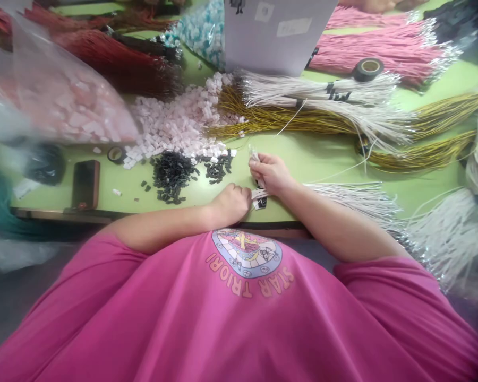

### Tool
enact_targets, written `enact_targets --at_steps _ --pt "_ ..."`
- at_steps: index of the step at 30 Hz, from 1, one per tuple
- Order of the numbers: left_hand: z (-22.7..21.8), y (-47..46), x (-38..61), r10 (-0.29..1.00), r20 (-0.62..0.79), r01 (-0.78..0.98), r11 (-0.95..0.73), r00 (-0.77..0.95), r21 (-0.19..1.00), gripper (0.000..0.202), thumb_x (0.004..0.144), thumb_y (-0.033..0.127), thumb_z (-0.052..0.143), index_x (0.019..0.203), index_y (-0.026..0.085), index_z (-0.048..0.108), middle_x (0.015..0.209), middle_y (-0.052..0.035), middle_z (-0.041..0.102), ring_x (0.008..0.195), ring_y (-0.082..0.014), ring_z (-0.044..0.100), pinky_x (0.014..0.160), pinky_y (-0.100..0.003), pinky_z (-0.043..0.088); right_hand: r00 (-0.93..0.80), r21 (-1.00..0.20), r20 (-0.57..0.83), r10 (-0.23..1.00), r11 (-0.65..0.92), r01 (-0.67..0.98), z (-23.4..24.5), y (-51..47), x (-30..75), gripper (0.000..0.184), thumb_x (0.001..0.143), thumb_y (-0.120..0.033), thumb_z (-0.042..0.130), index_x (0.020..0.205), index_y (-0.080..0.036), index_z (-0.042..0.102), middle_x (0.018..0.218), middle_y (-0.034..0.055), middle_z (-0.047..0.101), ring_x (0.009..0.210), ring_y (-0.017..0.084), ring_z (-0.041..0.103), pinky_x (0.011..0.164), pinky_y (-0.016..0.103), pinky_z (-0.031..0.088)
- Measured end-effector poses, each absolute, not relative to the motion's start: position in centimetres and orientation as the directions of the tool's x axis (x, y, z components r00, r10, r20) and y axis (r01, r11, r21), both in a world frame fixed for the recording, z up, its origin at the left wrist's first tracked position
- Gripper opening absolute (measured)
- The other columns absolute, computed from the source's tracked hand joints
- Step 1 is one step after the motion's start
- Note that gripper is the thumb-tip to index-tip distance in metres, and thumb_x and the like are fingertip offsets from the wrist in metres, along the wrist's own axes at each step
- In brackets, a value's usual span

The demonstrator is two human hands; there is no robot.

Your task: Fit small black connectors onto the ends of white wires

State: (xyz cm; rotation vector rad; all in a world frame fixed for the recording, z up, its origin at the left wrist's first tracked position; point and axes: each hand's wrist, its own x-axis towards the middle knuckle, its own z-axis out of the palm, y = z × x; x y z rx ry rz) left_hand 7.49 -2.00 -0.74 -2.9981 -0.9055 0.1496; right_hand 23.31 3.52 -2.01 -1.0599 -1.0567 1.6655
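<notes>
My left hand [233, 201] rests as a closed fist on the green table [322, 164] near its front edge, pinching a small white and black connector piece [258, 199]. Right beside it my right hand [269, 172] is closed round thin white wires [255, 156] that stick up past the fingers. A bundle of white wires [354, 193] lies under my right forearm. A pile of small black connectors [171, 175] sits just left of my hands, and a larger heap of pale pink connectors [171, 124] lies behind it.
Bundles of white [322, 93], yellow [271, 119], pink [374, 50] and red wires [111, 58] cover the far table. A tape roll [367, 69], a grey box [274, 34], a clear bag of pink pieces [59, 101], a second tape ring [115, 155] and a dark phone [85, 183] lie around.
</notes>
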Motion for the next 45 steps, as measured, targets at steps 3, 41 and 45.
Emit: enact_targets --at_steps 3,41,45 --pt "-1.4 -2.3 6.8 0.45 -0.037 0.45 -0.893 0.892 -0.014 0.032 0.088 0.006 0.031 0.096 0.004 0.061 0.083 -0.0158 0.061 0.071 -0.0219 0.056 0.06 -0.036 0.032 -0.126 -0.92 -0.184 0.975 -0.216 -0.326 -1.2 4.1 25.1 0.022 0.066 -0.019 0.068 0.062 -0.017 0.047 0.048 -0.0084 0.036 0.042 0.003 0.032 0.041 0.019 0.025" --pt "-0.4 1.7 3.7 0.892 -0.289 0.231 0.218 0.348 0.948 0.015 0.075 0.018 0.064 0.09 0.015 0.06 0.076 -0.0014 0.065 0.062 -0.0083 0.056 0.062 -0.024 0.046 -0.408 -0.876 -0.411 0.815 -0.477 -0.068 -1.1 1.5 23.0 0.008 0.059 -0.015 0.063 0.06 -0.014 0.055 0.038 -0.0068 0.039 0.035 0.004 0.03 0.039 0.022 0.018" --pt "-1.5 1.6 3.7 0.877 -0.322 0.072 0.318 0.358 0.945 0.017 0.07 0.014 0.069 0.083 0.014 0.059 0.074 -0.0003 0.065 0.06 -0.0071 0.057 0.062 -0.023 0.047 -0.361 -0.892 -0.411 0.837 -0.451 -0.032 -1.2 1.6 22.9 0.009 0.055 -0.012 0.06 0.054 -0.015 0.052 0.037 -0.0064 0.038 0.036 0.003 0.03 0.039 0.022 0.016"
